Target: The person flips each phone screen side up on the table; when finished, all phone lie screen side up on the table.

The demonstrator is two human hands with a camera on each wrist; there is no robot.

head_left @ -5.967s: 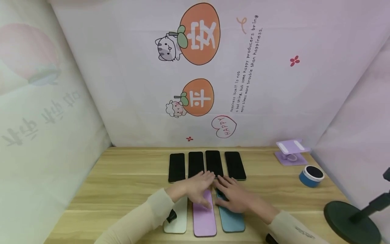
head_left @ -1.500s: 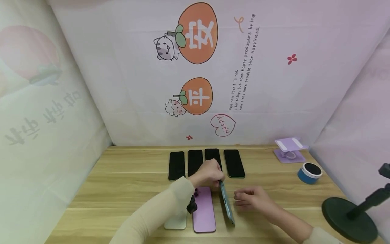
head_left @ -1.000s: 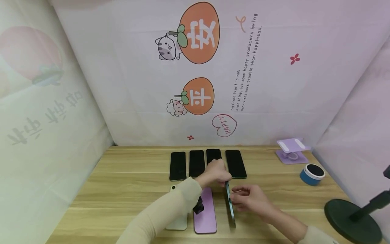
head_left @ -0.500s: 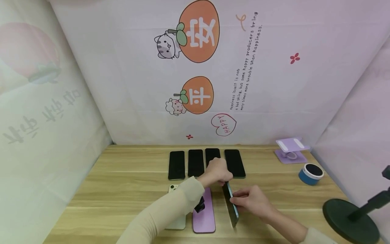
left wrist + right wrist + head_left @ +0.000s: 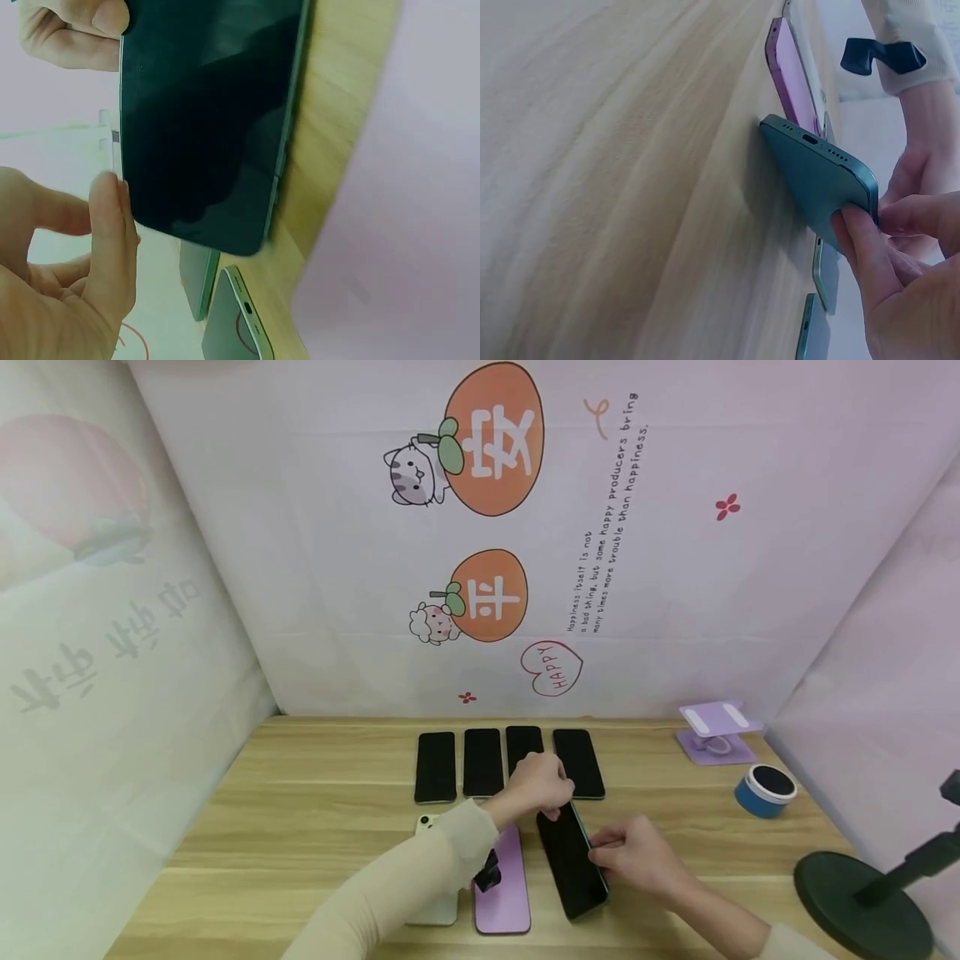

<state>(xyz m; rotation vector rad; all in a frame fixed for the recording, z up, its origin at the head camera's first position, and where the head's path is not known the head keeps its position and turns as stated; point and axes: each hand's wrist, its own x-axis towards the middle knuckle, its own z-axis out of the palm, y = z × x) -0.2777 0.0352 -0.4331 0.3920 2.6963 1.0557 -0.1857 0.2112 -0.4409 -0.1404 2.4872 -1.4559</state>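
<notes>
A teal smartphone (image 5: 573, 864) is tilted over the wooden table, its dark screen facing up; the right wrist view shows its teal back (image 5: 802, 161) and charging port. My right hand (image 5: 633, 856) pinches its right long edge between thumb and fingers. At the far end of the phone is my left hand (image 5: 538, 783). In the left wrist view that hand's fairly straight fingertips (image 5: 111, 217) touch the edge near a corner, with none wrapped over the screen. Beside the phone lies a purple smartphone (image 5: 506, 902), face down, and a pale green one (image 5: 442, 910), both partly hidden by my left sleeve.
Several smartphones with black screens up, one of them the leftmost phone (image 5: 435, 768), line the back of the table (image 5: 300, 827). To the right stand a purple phone stand (image 5: 716, 735), a blue and white round tub (image 5: 765, 791) and a dark round base (image 5: 862, 902) with a post.
The teal phone lay back up, was raised onto its edge, and has now turned over so its screen faces up. My right hand came in and took its right edge.
</notes>
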